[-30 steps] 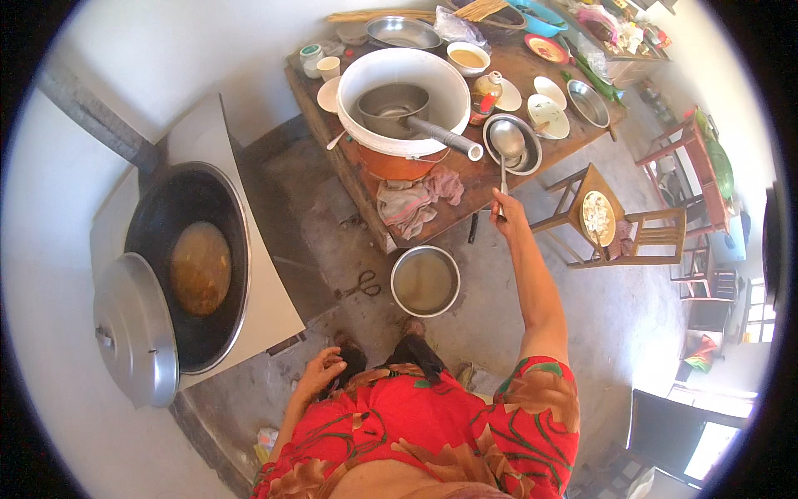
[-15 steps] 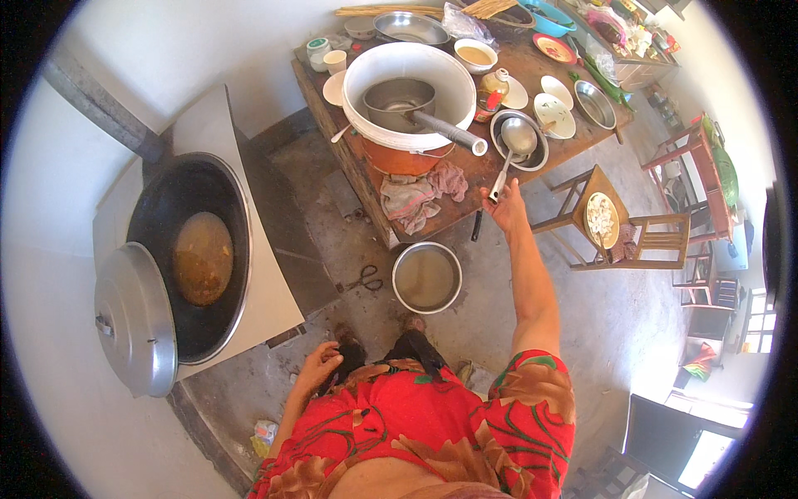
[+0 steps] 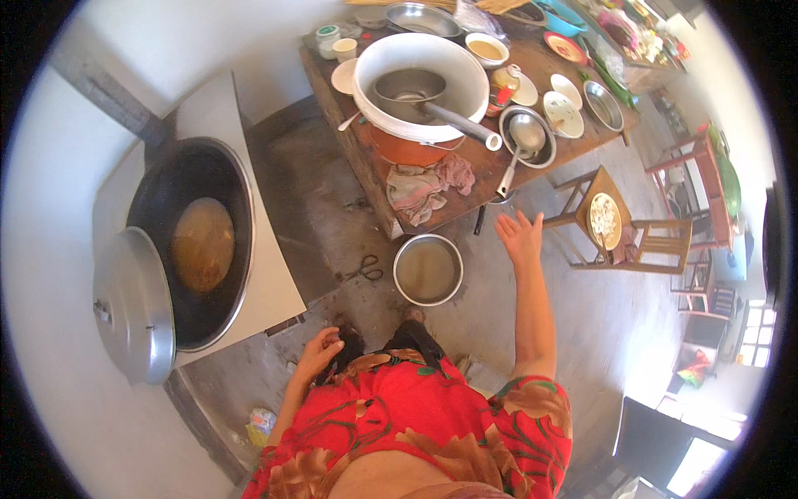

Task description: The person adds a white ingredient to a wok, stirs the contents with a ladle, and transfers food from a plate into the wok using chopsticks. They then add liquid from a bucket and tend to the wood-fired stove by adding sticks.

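Note:
My right hand (image 3: pixel 520 237) is stretched out past the table's front edge, fingers spread and nothing in it. Nearest to it is a metal ladle (image 3: pixel 527 137), whose bowl rests in a steel basin (image 3: pixel 544 159) while its handle sticks out over the rim towards me. Beside my body on the left hangs my left hand (image 3: pixel 317 351), loosely curled with the fingers partly apart and no object visible in it. A white bucket (image 3: pixel 366 104) left of the basin holds a long-handled metal scoop (image 3: pixel 465 125). Below, on the floor, stands a steel pot (image 3: pixel 401 287) of cloudy liquid.
At left, a large black wok (image 3: pixel 150 183) holds brown liquid, with a metal lid (image 3: pixel 133 308) leaning on it. Rags (image 3: pixel 420 190) lie on the wooden table (image 3: pixel 366 170). Tongs or scissors (image 3: pixel 363 269) lie on the floor. A wooden chair (image 3: pixel 665 241) stands at right.
My right hand has let go of the ladle's handle, drawn back towards me and spread its fingers. The ladle stays in the basin. The view has shifted slightly.

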